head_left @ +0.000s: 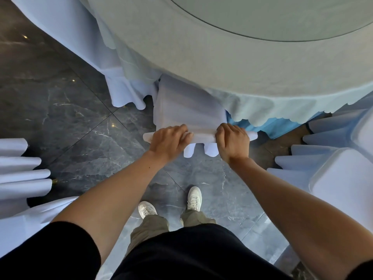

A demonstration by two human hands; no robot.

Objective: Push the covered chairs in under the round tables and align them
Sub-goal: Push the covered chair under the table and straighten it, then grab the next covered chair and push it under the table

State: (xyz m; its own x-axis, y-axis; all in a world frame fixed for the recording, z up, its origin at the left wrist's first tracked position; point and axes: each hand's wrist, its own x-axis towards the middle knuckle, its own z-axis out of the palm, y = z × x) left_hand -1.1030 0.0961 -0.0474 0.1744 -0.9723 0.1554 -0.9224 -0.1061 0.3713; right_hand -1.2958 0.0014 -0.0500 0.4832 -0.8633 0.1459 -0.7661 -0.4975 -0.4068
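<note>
A chair in a white cover (pixel 187 107) stands straight in front of me, its seat partly under the round table (pixel 232 63). The table wears a pale cloth with a scalloped light-blue edge and carries a glass disc on top. My left hand (pixel 168 141) grips the left part of the chair's top rail. My right hand (pixel 232 142) grips the right part of the same rail. Both sets of fingers curl over the rail's far side. The chair's legs are hidden by its cover.
Another covered chair (pixel 123 91) is tucked at the table to the left. More white covered chairs stand at the right (pixel 335 158) and the left (pixel 22 176). My white shoes (pixel 193 198) stand on the dark marble floor (pixel 60 110) behind the chair.
</note>
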